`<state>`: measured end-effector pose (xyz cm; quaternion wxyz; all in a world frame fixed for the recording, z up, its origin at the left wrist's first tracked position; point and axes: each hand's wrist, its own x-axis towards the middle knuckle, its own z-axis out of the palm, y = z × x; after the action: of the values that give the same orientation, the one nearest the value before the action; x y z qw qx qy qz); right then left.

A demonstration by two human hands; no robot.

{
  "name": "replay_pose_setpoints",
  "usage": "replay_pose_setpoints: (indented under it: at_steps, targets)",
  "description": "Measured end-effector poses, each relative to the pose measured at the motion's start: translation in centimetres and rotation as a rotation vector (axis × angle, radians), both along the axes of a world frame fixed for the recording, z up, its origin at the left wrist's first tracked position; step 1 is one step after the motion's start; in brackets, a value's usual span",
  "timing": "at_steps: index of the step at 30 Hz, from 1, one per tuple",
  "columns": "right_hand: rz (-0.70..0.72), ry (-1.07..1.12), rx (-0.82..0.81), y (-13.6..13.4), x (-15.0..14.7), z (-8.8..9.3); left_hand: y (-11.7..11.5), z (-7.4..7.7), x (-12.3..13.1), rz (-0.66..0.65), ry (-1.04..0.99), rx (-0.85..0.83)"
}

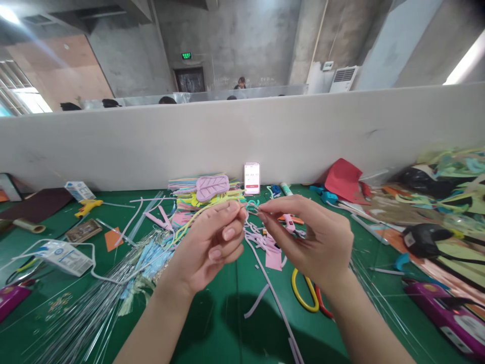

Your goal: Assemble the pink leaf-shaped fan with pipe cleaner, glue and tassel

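Both my hands are raised over the green table [227, 313], fingertips almost meeting. My left hand [212, 242] is curled, thumb and forefinger pinched on a thin wire or strip with a small teal piece [252, 205] at its tip. My right hand [310, 237] pinches the same small piece from the other side. A long lilac foam strip [271, 288] trails down from the pinch toward me. Pink and lilac foam scraps [271, 250] lie beneath the hands. A lilac foam leaf [212, 186] rests on a stack of coloured foam sheets [189, 199] behind.
A phone [252, 178] leans on the white partition [242, 136]. Yellow-handled scissors [305, 293] lie near my right wrist. Silver wires [87, 308] and a glue gun [88, 206] lie left. Red felt [343, 179] and foam offcuts [435, 202] pile right. Purple cases sit at both edges.
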<state>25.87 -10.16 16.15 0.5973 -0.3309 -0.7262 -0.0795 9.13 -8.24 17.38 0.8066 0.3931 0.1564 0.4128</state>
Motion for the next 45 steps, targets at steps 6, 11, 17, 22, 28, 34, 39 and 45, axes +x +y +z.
replay_pose_setpoints:
  at_steps: [6, 11, 17, 22, 28, 34, 39, 45]
  targets:
    - [-0.06, -0.064, 0.077, 0.2, 0.1, -0.4, 0.1, -0.2, 0.0, -0.007, 0.012, -0.022]
    - [-0.095, -0.09, 0.091, 0.6, 0.0, -1.1, 0.3, -0.3, 0.2, 0.004, 0.044, 0.027]
    - [-0.006, 0.018, -0.097, 0.4, -0.2, -0.7, 0.5, -0.2, -0.1, 0.036, 0.102, 0.079]
    - [0.471, 0.354, -0.694, 0.4, 0.7, 0.1, 0.4, 0.1, -0.4, -0.004, 0.151, 0.096]
    - [0.886, 0.402, -0.945, 1.0, 1.6, -0.4, 0.3, -0.1, -0.4, -0.112, 0.156, 0.096]
    - [0.99, 0.414, -0.985, 1.2, 1.7, -1.0, 0.2, -0.3, -0.6, -0.176, 0.184, 0.109]
    - [1.002, 0.422, -0.968, 1.3, 1.6, -1.1, 0.1, -0.2, -0.8, -0.177, 0.205, 0.109]
    - [0.985, 0.383, -0.94, 1.2, 1.5, -0.8, 0.2, -0.3, -0.8, -0.211, 0.212, 0.106]
